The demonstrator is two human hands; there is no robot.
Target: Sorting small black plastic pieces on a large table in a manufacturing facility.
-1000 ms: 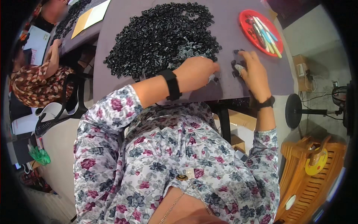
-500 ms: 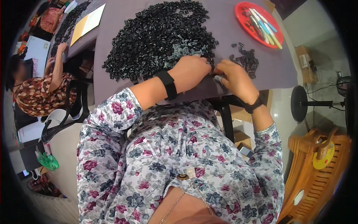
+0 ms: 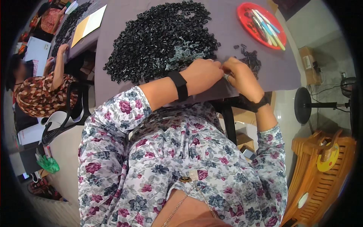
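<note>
My left hand (image 3: 203, 76) and my right hand (image 3: 242, 78) meet at the near edge of the cloth-covered table, fingertips pinched close together. Whatever sits between the fingers is hidden or too small to name. Just beyond my left hand spreads a big heap of small black plastic pieces (image 3: 159, 41). A patch of small grey pieces (image 3: 187, 51) lies on the heap's near right part. Beyond my right hand is a smaller group of dark pieces (image 3: 250, 62), partly covered by that hand.
A red plate (image 3: 244, 19) with several knives (image 3: 270, 30) and dark bits stands at the far right. At left, another person (image 3: 45, 90) sits by a second table with a notebook (image 3: 89, 24). Stacked orange plastic chairs (image 3: 321, 178) and a black fan stand (image 3: 304, 105) are at right.
Both hands have shifted slightly to the right, still close together. My right hand now covers more of the small group's near side.
</note>
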